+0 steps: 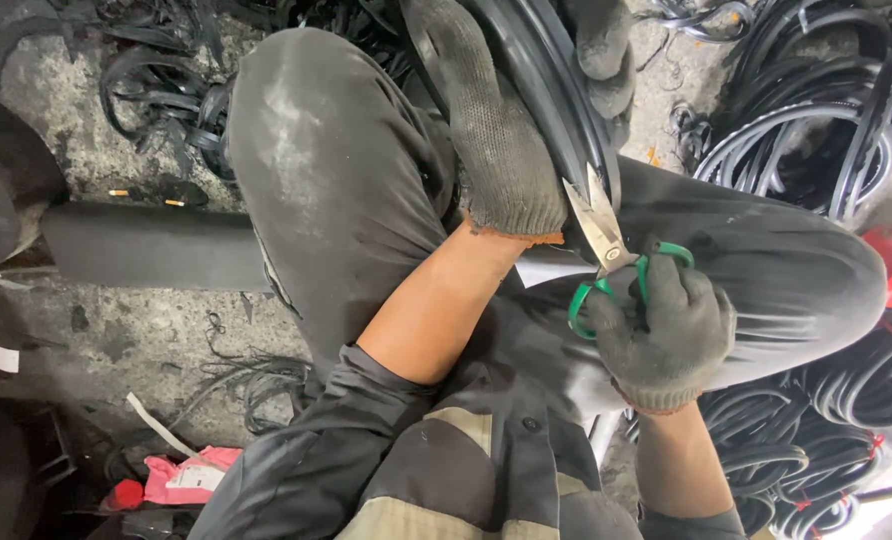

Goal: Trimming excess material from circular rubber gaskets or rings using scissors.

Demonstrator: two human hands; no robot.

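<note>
Clearly braced work: left hand [496, 140], gloved, presses flat on the black rubber strip [556, 90] laid over the knees, steadying it. Right hand [666, 330] w/ grip closed thru green-handled scissors [606, 250], blades parted at strip's edge. Bundled strips [816, 120] on floor nearby.
</note>
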